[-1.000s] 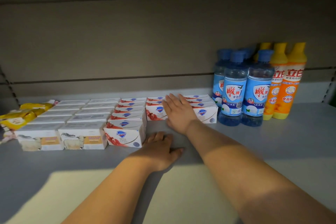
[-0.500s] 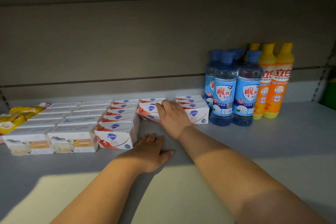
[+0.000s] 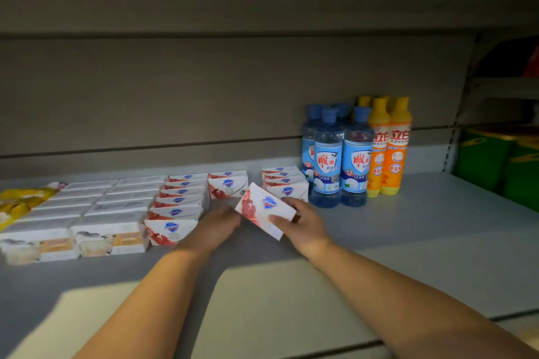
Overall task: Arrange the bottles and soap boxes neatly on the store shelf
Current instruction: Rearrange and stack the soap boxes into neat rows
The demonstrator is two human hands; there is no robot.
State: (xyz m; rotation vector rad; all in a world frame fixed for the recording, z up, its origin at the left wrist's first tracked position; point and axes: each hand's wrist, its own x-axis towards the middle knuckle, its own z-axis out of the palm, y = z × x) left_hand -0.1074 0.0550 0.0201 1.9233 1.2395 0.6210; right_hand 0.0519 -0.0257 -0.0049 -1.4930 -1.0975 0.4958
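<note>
Nearest the camera, the right hand (image 3: 303,224) has a Safeguard soap box (image 3: 264,213) lifted off the grey shelf (image 3: 408,242) and tilted, one corner pointing down.

My worry is the grip. It's only on the box's right end, so the box could swing or slip out while it's being turned. If it drops, it'd probably knock the front box of the long Safeguard row (image 3: 180,198) crooked.

Thumb's laid over the printed face and the fingers are curled round behind, so that's a proper hold. The left hand (image 3: 217,224) is right at the box's lower left corner with fingers loosely bent. It's blurry there and I honestly can't tell if it's touching the box or just beside it.

Further back there's a short Safeguard row (image 3: 227,185) with bare shelf in front of it, which I'd guess is where this one goes. There's another Safeguard row (image 3: 284,183) to its right. If the box goes in skewed, it'll bump either neighbour.

The white soap boxes (image 3: 102,204) sit left of those, with yellow packets (image 3: 20,201) at the far left. At the back right, the blue bottles (image 3: 338,160) stand upright just beside the orange bottles (image 3: 389,148), and a careless elbow could tip them.
</note>
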